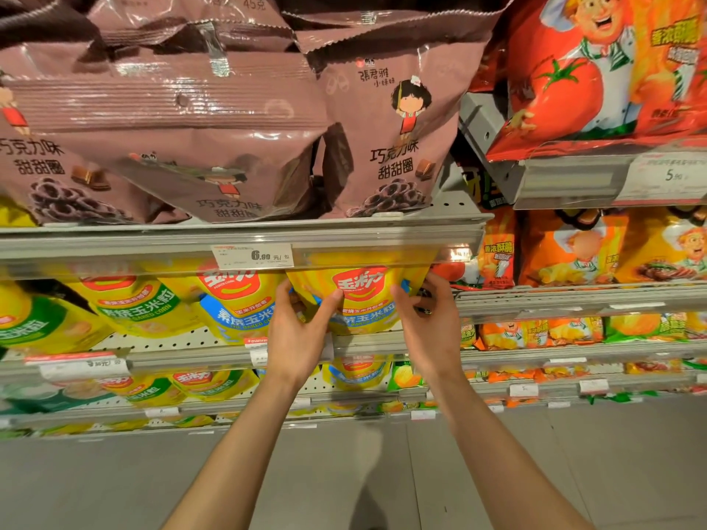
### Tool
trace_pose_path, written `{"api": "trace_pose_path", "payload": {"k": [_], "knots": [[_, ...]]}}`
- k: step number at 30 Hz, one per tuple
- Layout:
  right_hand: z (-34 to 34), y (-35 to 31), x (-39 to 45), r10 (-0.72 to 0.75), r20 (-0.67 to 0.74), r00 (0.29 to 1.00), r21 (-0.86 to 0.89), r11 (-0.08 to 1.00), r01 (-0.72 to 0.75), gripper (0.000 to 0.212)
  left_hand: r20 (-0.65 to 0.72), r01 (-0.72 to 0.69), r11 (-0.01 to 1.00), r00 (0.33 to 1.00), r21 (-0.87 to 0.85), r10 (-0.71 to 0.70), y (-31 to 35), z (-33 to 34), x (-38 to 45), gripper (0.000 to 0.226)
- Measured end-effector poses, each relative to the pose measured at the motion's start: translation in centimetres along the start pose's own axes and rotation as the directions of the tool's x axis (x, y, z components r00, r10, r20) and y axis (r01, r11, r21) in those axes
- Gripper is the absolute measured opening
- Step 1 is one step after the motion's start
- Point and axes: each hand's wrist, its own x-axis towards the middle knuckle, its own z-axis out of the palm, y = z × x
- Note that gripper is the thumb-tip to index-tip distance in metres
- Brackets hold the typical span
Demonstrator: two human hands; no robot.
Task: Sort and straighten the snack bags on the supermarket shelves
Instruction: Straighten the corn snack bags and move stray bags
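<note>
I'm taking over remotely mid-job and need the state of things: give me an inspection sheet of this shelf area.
Surface: perforated metal shelf with clear price rail, partly bare at left.
Job's things: yellow corn snack bag held upright at the shelf front; neighbouring yellow bags lean sideways.
Clutter: brown chocolate ring bags above, tipped and overlapping.
Grippers: left hand and right hand grip the bag's two sides.
Cables: nothing seen.
Surroundings: red tomato bags upper right, orange bags below them, grey floor.
</note>
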Motion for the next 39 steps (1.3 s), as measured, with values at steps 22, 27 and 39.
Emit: {"api": "trace_pose_path", "payload": {"k": [22, 27, 39], "knots": [[-9.4, -7.3, -12.7, 0.102, -0.005, 0.995, -0.064, 0.993, -0.102, 0.008, 0.038, -0.034, 0.983, 0.998, -0.178, 0.042, 4.3, -10.9, -11.0, 0.011], [-11.5, -9.0, -15.5, 0.112, -0.058, 0.992, -0.018, 0.993, -0.113, 0.008, 0.142, -0.079, 0.977, 0.984, -0.196, 0.108, 7.1, -10.2, -13.7, 0.016], [-25.3, -11.1, -16.7, 0.063, -0.173, 0.983, 0.055, 0.997, -0.055, 0.007, 0.298, -0.177, 0.956, 0.923, -0.234, 0.244, 15.0, -0.6, -18.6, 0.016]]}}
